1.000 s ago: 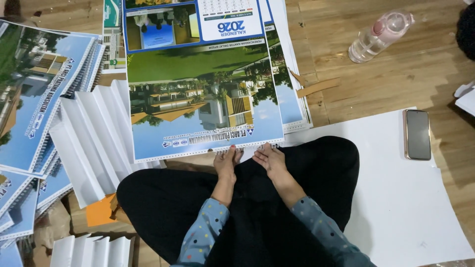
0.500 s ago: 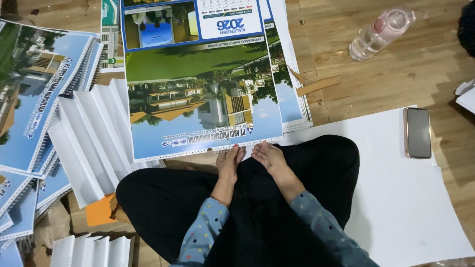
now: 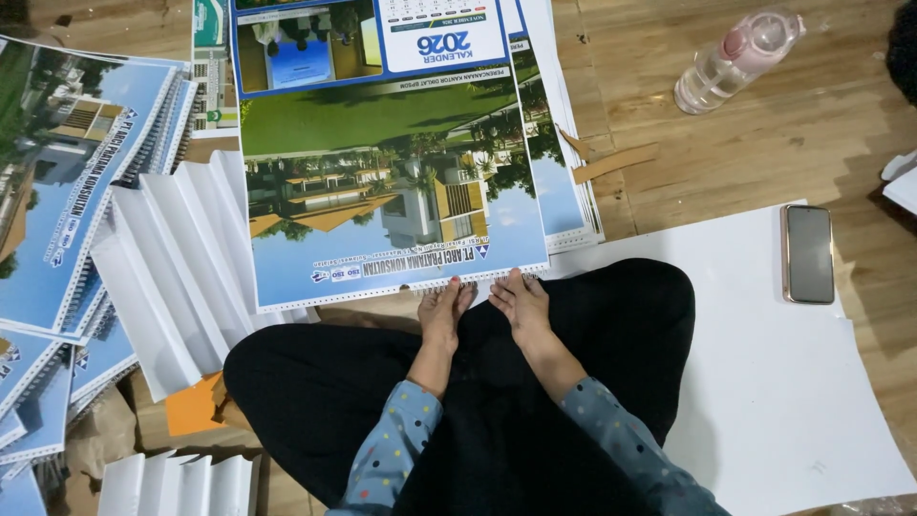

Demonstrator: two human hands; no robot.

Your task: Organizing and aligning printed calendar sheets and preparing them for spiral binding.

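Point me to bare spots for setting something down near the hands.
Free: the white sheet right of the knee, below the phone; wood floor between the bottle and the phone. Crowded: calendar stack ahead of the left hand and right hand; fanned white sheets and bound calendars on the left.

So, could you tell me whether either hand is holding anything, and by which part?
Both the left hand and right hand rest fingertips on the near, perforated edge of the big calendar sheet; whether they grip it cannot be told.
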